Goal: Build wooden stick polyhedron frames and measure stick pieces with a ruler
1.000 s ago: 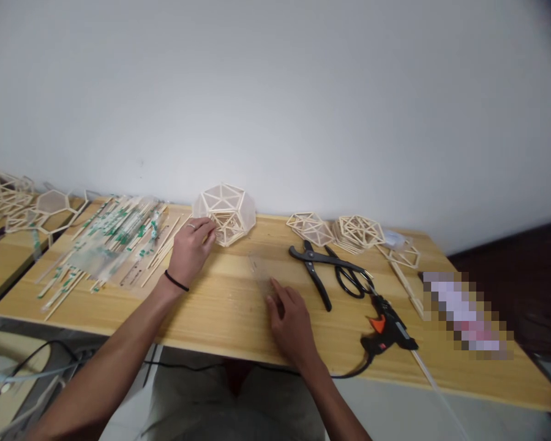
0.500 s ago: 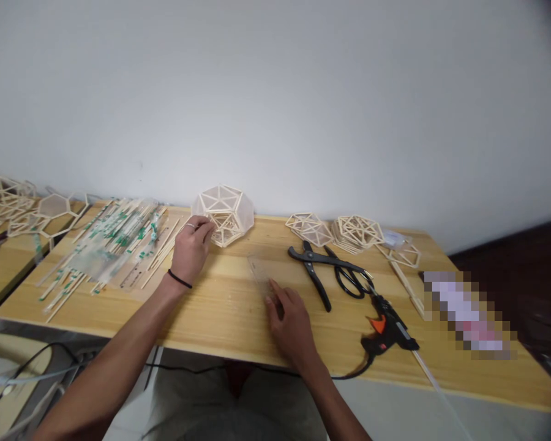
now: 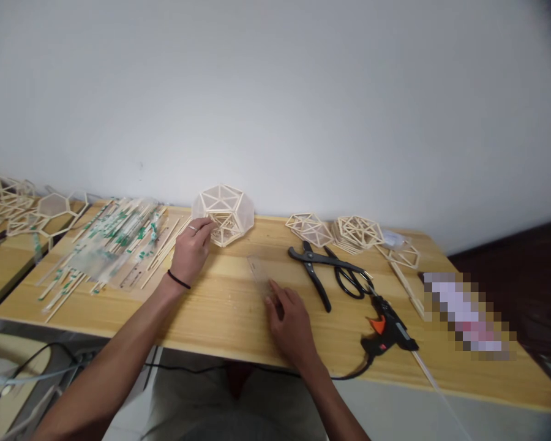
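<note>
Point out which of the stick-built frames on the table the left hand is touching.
The domed stick frame by the wall, the only one standing up as a rounded shell. The left hand has its fingertips on its near edge; the flat frames lie stacked further right, untouched.

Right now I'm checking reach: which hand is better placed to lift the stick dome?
Left. The left hand already has fingertips at the dome; the right hand rests flat on a clear ruler, farther away.

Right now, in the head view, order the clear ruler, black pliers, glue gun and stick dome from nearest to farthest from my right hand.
From the right hand:
1. Clear ruler, under its fingertips.
2. Black pliers, to its right.
3. Stick dome by the wall and glue gun far right: too close to call.
</note>
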Demonstrator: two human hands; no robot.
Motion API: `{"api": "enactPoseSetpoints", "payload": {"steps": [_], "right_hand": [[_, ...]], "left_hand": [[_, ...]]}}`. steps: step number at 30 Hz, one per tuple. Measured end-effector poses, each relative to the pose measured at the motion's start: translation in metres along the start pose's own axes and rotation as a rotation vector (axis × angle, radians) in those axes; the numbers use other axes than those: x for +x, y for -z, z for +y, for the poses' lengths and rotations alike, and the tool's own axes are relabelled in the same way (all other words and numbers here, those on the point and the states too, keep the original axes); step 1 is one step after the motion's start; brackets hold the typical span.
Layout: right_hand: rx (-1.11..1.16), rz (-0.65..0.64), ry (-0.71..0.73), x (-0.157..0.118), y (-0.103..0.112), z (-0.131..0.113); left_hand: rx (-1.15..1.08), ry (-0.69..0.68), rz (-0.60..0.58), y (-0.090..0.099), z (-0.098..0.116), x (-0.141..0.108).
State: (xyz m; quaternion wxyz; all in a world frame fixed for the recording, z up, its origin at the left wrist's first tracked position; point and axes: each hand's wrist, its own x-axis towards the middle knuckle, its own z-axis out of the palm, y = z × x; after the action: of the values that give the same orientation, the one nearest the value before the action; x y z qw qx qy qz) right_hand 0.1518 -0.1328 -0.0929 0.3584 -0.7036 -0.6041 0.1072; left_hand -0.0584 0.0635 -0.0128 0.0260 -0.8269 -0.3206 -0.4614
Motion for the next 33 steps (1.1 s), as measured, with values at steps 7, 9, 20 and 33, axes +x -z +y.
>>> {"api": "enactPoseSetpoints", "payload": {"steps": [7, 9, 20, 33], "right_hand": [[-0.004, -0.018, -0.024, 0.000, 0.000, -0.002], [-0.020, -0.021, -0.026, 0.000, 0.002, -0.002], [-0.340, -0.067, -0.130, 0.109, 0.028, -0.004], [-0.573, -0.210, -0.137, 0.125, 0.003, -0.014]], "left_hand": [[-0.015, -0.001, -0.012, 0.002, -0.002, -0.001], [-0.016, 0.005, -0.019, 0.003, -0.003, 0.001], [-0.037, 0.035, -0.031, 0.007, -0.002, 0.005], [-0.159, 0.154, -0.113, 0.037, 0.016, -0.023]]}}
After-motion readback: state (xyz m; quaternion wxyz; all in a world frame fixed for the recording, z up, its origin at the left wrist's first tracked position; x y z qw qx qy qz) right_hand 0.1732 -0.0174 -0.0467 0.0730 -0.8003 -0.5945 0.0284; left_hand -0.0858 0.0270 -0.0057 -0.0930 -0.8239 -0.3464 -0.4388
